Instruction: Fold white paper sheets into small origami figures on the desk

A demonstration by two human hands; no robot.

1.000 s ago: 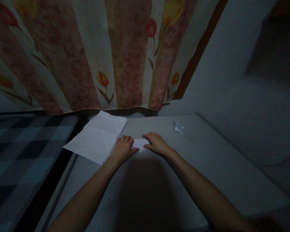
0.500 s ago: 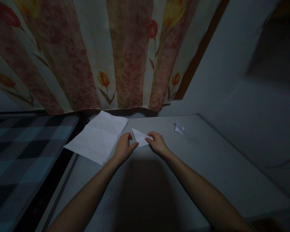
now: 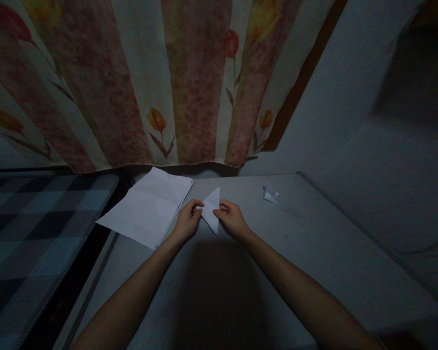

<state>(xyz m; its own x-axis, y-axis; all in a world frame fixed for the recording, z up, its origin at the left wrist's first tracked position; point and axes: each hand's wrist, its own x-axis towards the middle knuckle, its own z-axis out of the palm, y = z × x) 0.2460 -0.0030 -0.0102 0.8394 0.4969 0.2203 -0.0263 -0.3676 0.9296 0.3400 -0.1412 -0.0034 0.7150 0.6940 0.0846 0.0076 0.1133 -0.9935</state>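
Note:
A small triangle of folded white paper (image 3: 212,209) is held between my two hands, its long edge upright on the right and one corner pointing left. My left hand (image 3: 189,218) pinches that left corner between thumb and fingers. On the long right edge, my right hand (image 3: 232,217) grips the paper with the thumb on its face and the fingers curled behind. Left of my hands lies a stack of white paper sheets (image 3: 146,206) with visible creases. A small folded paper piece (image 3: 271,193) rests on the table to the right.
The pale table (image 3: 314,253) meets a wall at the back and right. A striped tulip curtain (image 3: 193,87) hangs just behind it. At the left, across a dark gap, is a checked mattress (image 3: 25,243). The light is dim.
The folded paper has been turned between my hands, so its long edge now stands upright. My left hand, formerly beside it with thumb and fingers apart, now pinches its left corner.

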